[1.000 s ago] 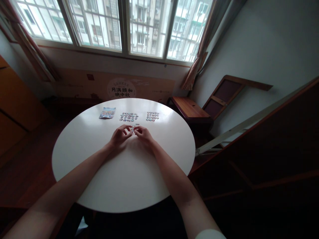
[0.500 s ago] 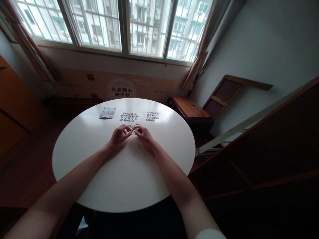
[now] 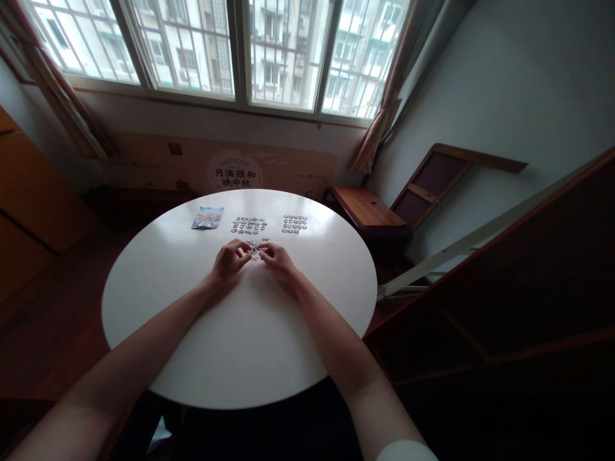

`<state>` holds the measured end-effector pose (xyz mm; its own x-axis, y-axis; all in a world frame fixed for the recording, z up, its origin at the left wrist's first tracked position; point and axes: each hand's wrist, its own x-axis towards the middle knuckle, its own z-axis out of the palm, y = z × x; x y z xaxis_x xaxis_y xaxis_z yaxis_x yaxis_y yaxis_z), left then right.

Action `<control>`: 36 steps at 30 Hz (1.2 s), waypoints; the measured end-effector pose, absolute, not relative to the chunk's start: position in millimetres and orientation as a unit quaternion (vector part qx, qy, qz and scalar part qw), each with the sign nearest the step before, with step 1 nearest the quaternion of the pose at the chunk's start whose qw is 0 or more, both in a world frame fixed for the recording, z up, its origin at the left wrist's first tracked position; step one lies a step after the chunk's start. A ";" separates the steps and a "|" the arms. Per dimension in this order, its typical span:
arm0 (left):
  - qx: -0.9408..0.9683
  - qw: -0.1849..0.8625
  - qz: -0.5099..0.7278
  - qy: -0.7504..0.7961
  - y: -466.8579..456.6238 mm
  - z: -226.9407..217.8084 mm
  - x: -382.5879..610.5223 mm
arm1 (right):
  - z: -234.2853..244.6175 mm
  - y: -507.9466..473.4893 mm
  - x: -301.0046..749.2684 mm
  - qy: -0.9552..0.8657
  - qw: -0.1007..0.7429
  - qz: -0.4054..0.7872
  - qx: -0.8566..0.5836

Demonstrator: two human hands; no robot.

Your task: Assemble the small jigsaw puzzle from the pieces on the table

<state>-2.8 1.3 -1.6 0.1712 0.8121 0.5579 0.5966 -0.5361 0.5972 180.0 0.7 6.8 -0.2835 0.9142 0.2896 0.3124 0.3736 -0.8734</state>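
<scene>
A small loose pile of jigsaw puzzle pieces (image 3: 256,245) lies between my hands on the white round table (image 3: 240,358). My left hand (image 3: 232,258) is at the pile's left side, with thumb and fingers curled together. From the right, my right hand (image 3: 277,257) reaches the pile with thumb and forefinger closed at its edge. Anything between the fingertips of either hand is too small to make out. Behind the pile, puzzle pieces are laid out in a looser group (image 3: 248,225) and, further right, in neat rows (image 3: 295,224).
A colourful picture packet (image 3: 208,218) lies at the table's far left. Beyond the table's right edge stands a wooden chair or bench (image 3: 368,208). A large dark wooden panel (image 3: 528,307) leans at the right. Barred windows (image 3: 283,54) fill the far wall.
My left fingertips have drawn back slightly to the left, widening the gap between the hands. My right hand has hardly moved.
</scene>
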 end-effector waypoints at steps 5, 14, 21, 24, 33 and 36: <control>0.748 0.125 0.448 0.473 0.4 -0.5 -2.8 | 7.1 0.5 180.0 -0.716 0.418 0.357 -0.431; 0.752 0.128 0.442 0.473 0.0 1.2 -3.4 | 9.3 -1.3 179.9 -0.717 0.417 0.358 -0.428; 0.749 0.132 0.443 0.475 -0.1 1.6 -3.4 | 8.7 -0.8 180.5 -0.722 0.410 0.348 -0.436; 0.746 0.132 0.445 0.476 0.5 0.3 -3.5 | 8.5 -0.8 180.6 -0.725 0.407 0.343 -0.437; 0.742 0.140 0.451 0.476 2.6 -0.9 -3.1 | 9.8 -1.1 179.9 -0.725 0.406 0.345 -0.436; 0.742 0.142 0.453 0.474 2.3 -0.1 -2.7 | 9.5 -1.1 179.8 -0.726 0.406 0.341 -0.438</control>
